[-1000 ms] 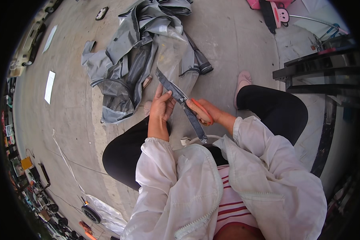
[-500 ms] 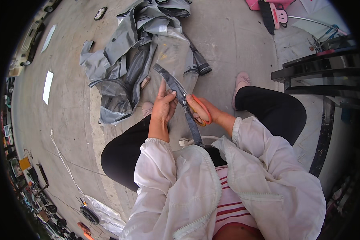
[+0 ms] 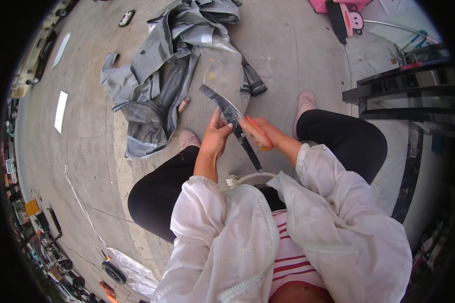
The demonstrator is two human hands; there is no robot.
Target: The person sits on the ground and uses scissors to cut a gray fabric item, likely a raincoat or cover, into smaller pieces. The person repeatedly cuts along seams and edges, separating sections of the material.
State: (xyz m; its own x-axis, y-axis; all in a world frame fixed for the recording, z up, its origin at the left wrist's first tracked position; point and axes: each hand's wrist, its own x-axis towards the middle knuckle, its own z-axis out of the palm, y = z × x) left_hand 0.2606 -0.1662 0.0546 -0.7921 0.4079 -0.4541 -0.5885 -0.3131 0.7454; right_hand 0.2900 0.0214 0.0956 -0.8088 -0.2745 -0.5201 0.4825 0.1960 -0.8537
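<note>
A long dark strip, perhaps fabric or rubber, runs slantwise between my hands, above the ground. My left hand pinches it near its middle between thumb and fingers, the index finger pointing away from me behind it. In my right hand are orange-handled scissors, my fingers wrapped round the handles. Their silver blades lie along the strip's right side and point away from me. I cannot tell whether the blades are apart. A crumpled heap of grey sheeting with clear panels lies beyond my hands.
Concrete ground stretches around my feet. A black metal frame stands close at my right. White cord, a small black wheel and white sheeting lie at the left. Pink items sit at the far right.
Both hands have shifted slightly right with the strip and scissors. The scissors have turned so their handles appear narrower. The strip's near end has swung up and right, away from my jacket.
</note>
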